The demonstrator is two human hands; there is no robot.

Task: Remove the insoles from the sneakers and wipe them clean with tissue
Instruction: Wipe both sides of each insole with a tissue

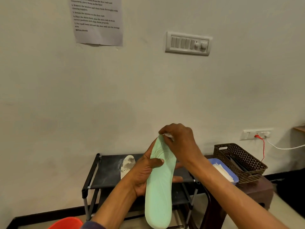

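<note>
**Q:** Where is the insole, and who has it?

**A:** A mint-green insole (159,187) stands nearly upright in the lower middle of the view, heel end down, toe end pointing to 12 o'clock. The left hand (145,172) grips it from the 9 o'clock side. The thumb lies across its face and the fingers wrap behind, with fingertips showing past the 3 o'clock edge.

**Q:** And the right hand?

**A:** The right hand (179,141) comes in from 4 o'clock and curls over the toe end. Its fingers pinch a small wad of white tissue (168,135) against the insole's tip.

**Q:** What lies behind the hands?

**A:** A black shoe rack (107,171) stands against the wall. On its top shelf, at 10 o'clock from the green insole, lies a white insole (127,165) with grey smudges.

**Q:** What else is nearby?

**A:** At 3 o'clock a dark brown stool (259,190) carries a blue tray (234,176) holding a white stack, probably tissues. A brown perforated basket (239,161) sits just beside the tray. A red tub (66,223) peeks in at 7 o'clock, at the bottom edge.

**Q:** And the wall?

**A:** A printed paper notice (97,20) hangs at 11 o'clock and a switch panel (188,43) at 1 o'clock. Lower, at 2 o'clock, is a socket (256,133) with a red cable (263,146) plugged in.
</note>
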